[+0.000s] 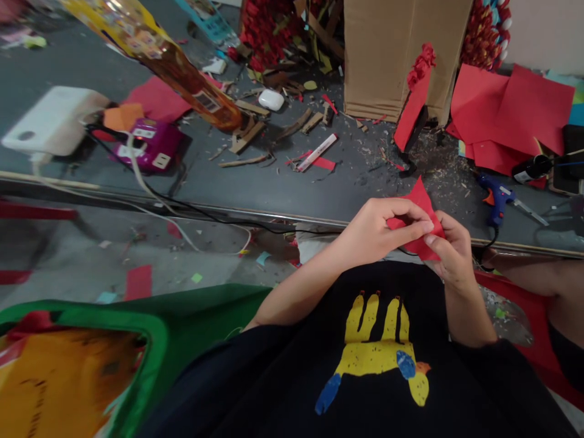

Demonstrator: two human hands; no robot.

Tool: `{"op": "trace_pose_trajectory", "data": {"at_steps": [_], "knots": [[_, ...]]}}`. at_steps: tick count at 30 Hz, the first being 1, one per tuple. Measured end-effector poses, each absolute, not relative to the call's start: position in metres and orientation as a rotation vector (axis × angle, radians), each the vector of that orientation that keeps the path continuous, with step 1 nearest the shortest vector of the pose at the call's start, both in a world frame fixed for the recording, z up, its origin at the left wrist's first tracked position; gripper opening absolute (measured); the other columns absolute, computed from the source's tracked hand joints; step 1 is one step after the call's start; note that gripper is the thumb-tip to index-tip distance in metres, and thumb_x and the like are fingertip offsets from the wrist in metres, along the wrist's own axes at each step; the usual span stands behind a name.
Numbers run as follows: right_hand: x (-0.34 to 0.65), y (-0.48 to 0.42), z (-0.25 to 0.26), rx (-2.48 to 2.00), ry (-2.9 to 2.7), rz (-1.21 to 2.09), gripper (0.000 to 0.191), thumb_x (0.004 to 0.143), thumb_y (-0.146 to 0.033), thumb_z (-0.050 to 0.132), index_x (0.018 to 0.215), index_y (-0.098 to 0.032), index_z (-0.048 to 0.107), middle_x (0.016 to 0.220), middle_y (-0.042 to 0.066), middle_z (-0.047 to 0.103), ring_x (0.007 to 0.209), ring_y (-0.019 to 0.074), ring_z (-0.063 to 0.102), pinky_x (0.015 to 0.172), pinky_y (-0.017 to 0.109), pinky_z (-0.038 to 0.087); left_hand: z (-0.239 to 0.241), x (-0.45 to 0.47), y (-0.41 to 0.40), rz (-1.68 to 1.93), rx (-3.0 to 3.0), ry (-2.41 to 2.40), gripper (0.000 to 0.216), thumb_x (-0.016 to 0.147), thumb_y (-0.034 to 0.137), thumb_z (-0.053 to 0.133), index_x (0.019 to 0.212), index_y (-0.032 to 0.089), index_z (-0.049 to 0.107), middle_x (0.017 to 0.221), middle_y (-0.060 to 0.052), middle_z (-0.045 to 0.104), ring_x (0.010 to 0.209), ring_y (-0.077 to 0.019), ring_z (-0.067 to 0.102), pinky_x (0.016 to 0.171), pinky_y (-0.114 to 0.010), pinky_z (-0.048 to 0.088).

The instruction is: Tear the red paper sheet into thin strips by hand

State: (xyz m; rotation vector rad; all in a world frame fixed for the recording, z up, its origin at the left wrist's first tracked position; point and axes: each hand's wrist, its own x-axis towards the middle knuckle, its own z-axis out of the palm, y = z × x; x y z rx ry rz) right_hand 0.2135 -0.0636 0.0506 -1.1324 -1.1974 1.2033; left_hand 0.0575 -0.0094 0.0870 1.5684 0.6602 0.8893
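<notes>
My left hand (381, 228) and my right hand (449, 249) meet just above my lap, at the near edge of the grey worktable (274, 182). Both pinch one small piece of folded red paper (422, 201), whose pointed corner sticks up between the fingers. My left thumb and fingers close on its left side, and my right fingers close on its right side. My black shirt with a yellow print fills the lower part of the view.
On the table lie a blue glue gun (497, 201), red paper sheets (511, 115), a cardboard box (396, 55), a purple device (150, 143), a white box (55, 118), cables and cardboard scraps. A green-rimmed bag (91, 328) sits at my lower left. Another person's leg (547, 280) shows right.
</notes>
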Motion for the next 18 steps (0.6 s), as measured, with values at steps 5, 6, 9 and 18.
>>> {"op": "trace_pose_trajectory", "data": {"at_steps": [5, 6, 9, 18], "knots": [[0.2147, -0.0646, 0.0494, -1.057, -1.154, 1.251, 0.020, 0.080, -0.034, 0.063, 0.070, -0.021, 0.052, 0.062, -0.006, 0.039, 0.055, 0.0090, 0.030, 0.055, 0.024, 0.028, 0.0872, 0.0588, -0.0109, 0.860, 1.488, 0.683, 0.010, 0.081, 0.021, 0.067, 0.077, 0.014, 0.073, 0.078, -0.002, 0.074, 0.070, -0.0104, 0.065, 0.067, -0.020, 0.052], [0.2147, -0.0648, 0.0493, -1.054, -1.145, 1.255, 0.020, 0.080, -0.035, 0.063, 0.070, -0.021, 0.053, 0.062, -0.006, 0.040, 0.055, 0.0091, 0.031, 0.055, 0.024, 0.028, 0.0871, 0.0591, -0.0112, 0.856, 1.468, 0.684, 0.010, 0.081, 0.021, 0.067, 0.077, 0.014, 0.073, 0.077, -0.002, 0.073, 0.069, -0.0101, 0.065, 0.066, -0.019, 0.051], [0.2141, -0.0651, 0.0486, -1.033, -1.116, 1.256, 0.017, 0.079, -0.033, 0.065, 0.071, -0.021, 0.056, 0.062, -0.005, 0.043, 0.055, 0.0093, 0.034, 0.055, 0.024, 0.029, 0.0864, 0.0602, -0.0121, 0.847, 1.396, 0.677, 0.011, 0.082, 0.023, 0.066, 0.078, 0.014, 0.072, 0.075, 0.000, 0.072, 0.067, -0.0087, 0.063, 0.065, -0.018, 0.050], [0.2088, -0.0639, 0.0484, -0.932, -1.058, 1.182, 0.004, 0.079, -0.023, 0.063, 0.076, -0.022, 0.061, 0.068, -0.005, 0.054, 0.061, 0.0096, 0.044, 0.059, 0.022, 0.036, 0.0833, 0.0609, -0.0190, 0.939, 1.357, 0.694, 0.015, 0.085, 0.026, 0.064, 0.079, 0.013, 0.068, 0.073, 0.000, 0.065, 0.064, -0.0062, 0.055, 0.059, -0.016, 0.044]]}}
